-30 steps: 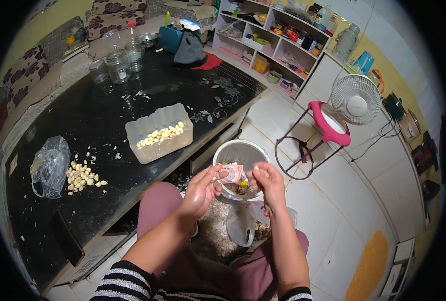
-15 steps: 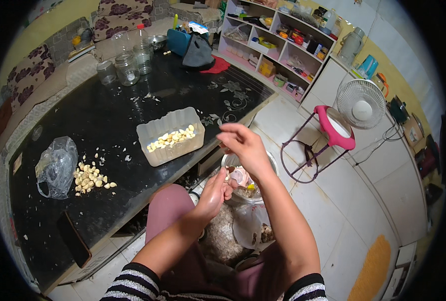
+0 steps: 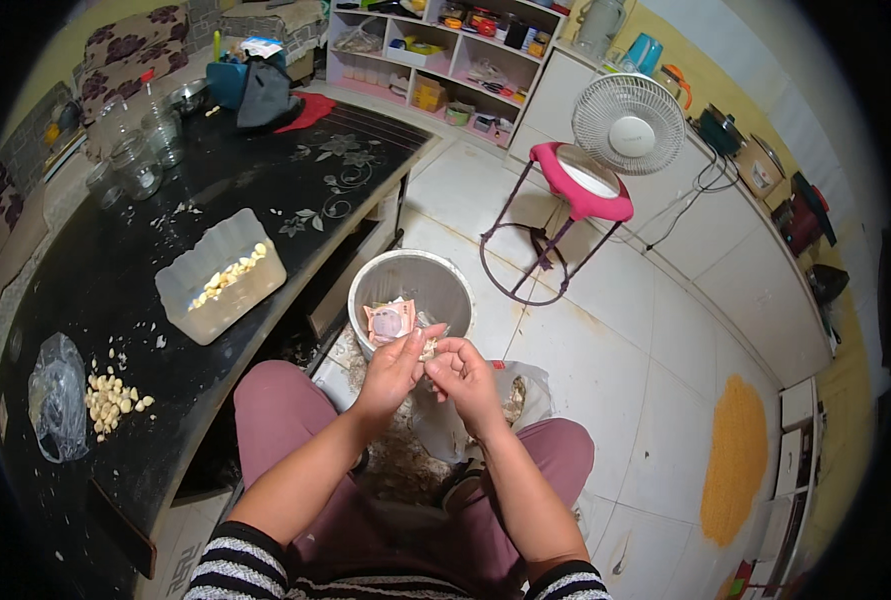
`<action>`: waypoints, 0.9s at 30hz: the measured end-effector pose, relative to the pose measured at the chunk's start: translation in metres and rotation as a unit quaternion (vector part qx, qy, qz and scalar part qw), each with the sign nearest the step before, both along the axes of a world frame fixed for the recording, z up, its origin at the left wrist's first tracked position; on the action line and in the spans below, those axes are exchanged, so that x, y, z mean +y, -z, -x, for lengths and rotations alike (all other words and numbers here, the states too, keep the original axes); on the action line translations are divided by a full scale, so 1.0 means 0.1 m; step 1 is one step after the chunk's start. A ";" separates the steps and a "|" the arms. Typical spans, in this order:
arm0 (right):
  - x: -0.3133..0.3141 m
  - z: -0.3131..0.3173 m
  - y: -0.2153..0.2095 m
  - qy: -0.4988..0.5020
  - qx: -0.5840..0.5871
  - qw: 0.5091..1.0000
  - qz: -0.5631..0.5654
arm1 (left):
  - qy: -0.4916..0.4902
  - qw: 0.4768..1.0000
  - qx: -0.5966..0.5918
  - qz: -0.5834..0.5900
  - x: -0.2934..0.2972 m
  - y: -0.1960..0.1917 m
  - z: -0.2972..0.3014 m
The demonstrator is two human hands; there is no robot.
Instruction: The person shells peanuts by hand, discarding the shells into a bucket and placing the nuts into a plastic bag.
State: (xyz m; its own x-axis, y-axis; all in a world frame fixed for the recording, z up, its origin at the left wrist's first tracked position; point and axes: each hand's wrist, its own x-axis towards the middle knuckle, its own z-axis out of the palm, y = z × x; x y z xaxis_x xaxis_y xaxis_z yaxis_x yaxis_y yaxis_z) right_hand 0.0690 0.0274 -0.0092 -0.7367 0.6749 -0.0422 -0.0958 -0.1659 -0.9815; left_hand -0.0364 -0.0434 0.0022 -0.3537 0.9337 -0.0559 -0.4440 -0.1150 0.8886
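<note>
My left hand (image 3: 392, 374) and my right hand (image 3: 466, 384) meet above my lap, at the near rim of a grey bin (image 3: 448, 275). Between their fingertips is a small pale garlic clove (image 3: 428, 349), partly covered by the fingers. Both hands are closed on it. Inside the bin lies a pinkish wrapper (image 3: 391, 321). On the black table (image 3: 245, 200) to my left stands a translucent plastic tub (image 3: 233, 312) with peeled garlic cloves (image 3: 227, 277) in it. A loose pile of cloves (image 3: 111, 402) lies nearer to me, beside a crumpled clear plastic bag (image 3: 57, 400).
Below my hands, a whitish plastic bag (image 3: 533, 392) with husks rests between my knees. A phone (image 3: 120, 528) lies at the table's near edge. Glass jars (image 3: 137, 168) stand at the far left. Ahead right, a fan (image 3: 629, 130) is behind a pink stool (image 3: 583, 190). Yellow grain (image 3: 733, 460) covers floor at right.
My right hand has come down from its raised place beside the tub to meet my left hand at the clove. The view has turned right, showing more of the bin.
</note>
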 end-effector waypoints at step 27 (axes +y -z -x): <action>0.04 -0.31 0.15 0.035 0.040 0.998 0.018 | -0.022 0.900 0.433 0.043 0.20 0.31 -0.11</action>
State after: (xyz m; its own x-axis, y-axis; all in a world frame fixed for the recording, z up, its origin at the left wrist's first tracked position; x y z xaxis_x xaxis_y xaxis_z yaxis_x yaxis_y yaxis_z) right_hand 0.0999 0.0313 -0.0239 -0.6902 0.7235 -0.0106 -0.1854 -0.1909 -0.9639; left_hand -0.0253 -0.0237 -0.0292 -0.3356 0.9230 0.1882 0.4231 -0.0308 0.9056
